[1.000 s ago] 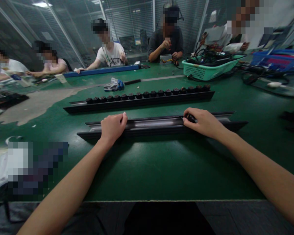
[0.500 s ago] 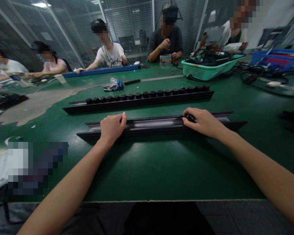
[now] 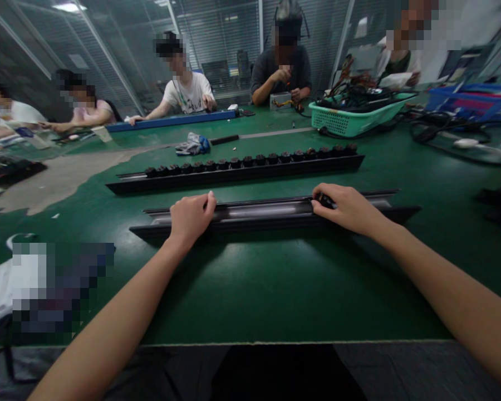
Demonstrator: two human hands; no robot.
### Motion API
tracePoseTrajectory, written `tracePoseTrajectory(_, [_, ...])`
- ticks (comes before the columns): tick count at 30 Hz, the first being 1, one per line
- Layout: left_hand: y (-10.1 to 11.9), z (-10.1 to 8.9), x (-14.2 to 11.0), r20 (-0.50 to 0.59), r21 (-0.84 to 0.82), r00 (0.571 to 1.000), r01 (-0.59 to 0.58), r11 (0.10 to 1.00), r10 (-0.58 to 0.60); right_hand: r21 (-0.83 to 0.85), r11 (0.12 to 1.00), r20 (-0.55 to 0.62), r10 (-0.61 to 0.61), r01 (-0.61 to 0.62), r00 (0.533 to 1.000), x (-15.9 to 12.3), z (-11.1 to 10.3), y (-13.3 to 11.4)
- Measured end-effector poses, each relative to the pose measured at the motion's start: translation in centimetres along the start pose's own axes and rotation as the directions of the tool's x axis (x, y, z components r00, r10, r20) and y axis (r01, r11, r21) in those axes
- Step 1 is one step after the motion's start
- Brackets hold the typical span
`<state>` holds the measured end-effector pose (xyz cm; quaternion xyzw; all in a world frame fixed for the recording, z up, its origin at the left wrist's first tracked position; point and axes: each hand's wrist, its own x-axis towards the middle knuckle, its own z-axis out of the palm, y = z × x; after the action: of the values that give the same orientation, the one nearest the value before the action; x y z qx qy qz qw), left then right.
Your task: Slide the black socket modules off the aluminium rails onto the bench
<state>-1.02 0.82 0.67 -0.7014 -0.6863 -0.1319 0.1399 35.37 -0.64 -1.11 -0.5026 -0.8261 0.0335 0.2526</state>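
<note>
A long black channel-shaped rail (image 3: 259,213) with a shiny inner groove lies across the green table in front of me. Toward its left end, my left hand (image 3: 191,217) is closed over the rail, fingers curled around it. My right hand (image 3: 344,205) grips a small round black part (image 3: 326,200) at the groove, right of the middle; the fingers cover much of it. Behind lies a second black rail (image 3: 242,174), with a row of several round black parts (image 3: 260,160) along its groove.
A blue-and-white glove (image 3: 194,145) and a dark-handled tool (image 3: 225,139) lie beyond the rails. A green basket (image 3: 354,120) of cables stands at back right, beside a blue basket (image 3: 471,103). Several people sit around the table's far side.
Both hands keep their places on the near rail. Across the table, a co-worker's hands have shifted slightly.
</note>
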Motion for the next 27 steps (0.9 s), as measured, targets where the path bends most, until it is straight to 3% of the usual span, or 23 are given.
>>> tracePoseTrajectory(27, [-0.08, 0.24, 0.06, -0.014, 0.0, 1.0, -0.003, 1.0, 0.003, -0.007, 1.0, 0.0, 0.01, -0.01, 1.0, 0.02, -0.1, 0.06])
